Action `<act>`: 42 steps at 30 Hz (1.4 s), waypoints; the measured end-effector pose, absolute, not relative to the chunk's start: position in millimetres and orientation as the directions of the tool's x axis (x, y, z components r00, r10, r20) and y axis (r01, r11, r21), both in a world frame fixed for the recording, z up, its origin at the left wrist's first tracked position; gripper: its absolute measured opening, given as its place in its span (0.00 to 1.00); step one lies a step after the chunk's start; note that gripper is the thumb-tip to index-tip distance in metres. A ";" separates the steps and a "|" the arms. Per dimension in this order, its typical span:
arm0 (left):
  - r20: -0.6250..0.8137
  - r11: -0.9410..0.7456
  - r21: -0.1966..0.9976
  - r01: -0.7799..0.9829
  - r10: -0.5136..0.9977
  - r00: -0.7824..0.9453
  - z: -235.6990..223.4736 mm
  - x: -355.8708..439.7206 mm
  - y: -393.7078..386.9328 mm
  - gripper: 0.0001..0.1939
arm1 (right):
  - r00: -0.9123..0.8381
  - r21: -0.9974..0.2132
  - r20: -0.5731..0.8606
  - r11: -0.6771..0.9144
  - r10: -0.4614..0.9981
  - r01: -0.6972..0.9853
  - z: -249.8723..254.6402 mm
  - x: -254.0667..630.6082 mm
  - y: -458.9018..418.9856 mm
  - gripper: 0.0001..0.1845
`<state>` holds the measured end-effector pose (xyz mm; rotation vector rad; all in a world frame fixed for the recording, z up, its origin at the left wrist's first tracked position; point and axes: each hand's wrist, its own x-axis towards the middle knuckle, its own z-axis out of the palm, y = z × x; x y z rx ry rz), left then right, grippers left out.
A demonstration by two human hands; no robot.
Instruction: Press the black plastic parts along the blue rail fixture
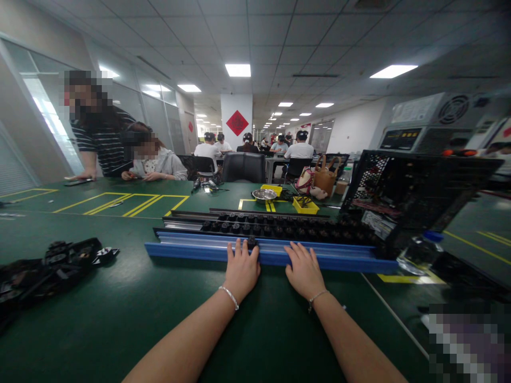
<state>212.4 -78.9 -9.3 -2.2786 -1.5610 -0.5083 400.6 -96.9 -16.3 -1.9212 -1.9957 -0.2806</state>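
A long blue rail with a pale inner channel lies across the green table in front of me. My left hand rests on its front edge with fingers stretched and spread. A small black part sits in the channel right beside that hand's fingertips; whether they touch it I cannot tell. Farther right, my right hand lies on the same rail, fingers apart, holding nothing. Just behind the rail, dark rails carry rows of small black parts.
At right stand an open black computer case and a blue-capped clear bottle. A heap of black parts lies left. Beyond the rails are a metal bowl and a yellow tray. Two people are at the table's far left.
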 end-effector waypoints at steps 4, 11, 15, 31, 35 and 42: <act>0.473 -0.333 -0.069 0.940 0.819 0.325 -9.6 212.0 -79.6 0.20 | -0.020 -0.092 0.388 0.060 0.922 0.994 -17.9 401.8 -95.9 0.27; 0.448 -0.322 -0.053 0.945 0.838 0.311 -12.4 209.0 -76.3 0.30 | -0.009 -0.105 0.365 0.051 0.931 0.993 -16.1 400.8 -96.7 0.27; 0.422 -0.316 -0.042 0.948 0.854 0.303 -12.2 207.7 -74.9 0.29 | -0.012 -0.115 0.355 0.056 0.935 0.992 -13.6 400.0 -98.2 0.27; 0.418 -0.295 -0.028 0.955 0.864 0.280 -7.7 201.1 -75.4 0.25 | -0.008 -0.123 0.354 0.055 0.935 0.991 -13.9 400.3 -97.9 0.27; 0.415 -0.289 -0.028 0.957 0.867 0.274 -7.7 198.9 -74.4 0.24 | -0.009 -0.127 0.354 0.057 0.935 0.990 -13.8 400.3 -98.2 0.27; 0.382 -0.280 -0.029 0.959 0.884 0.270 -6.4 195.1 -73.0 0.25 | -0.015 -0.120 0.359 0.062 0.933 0.991 -13.3 400.5 -98.3 0.27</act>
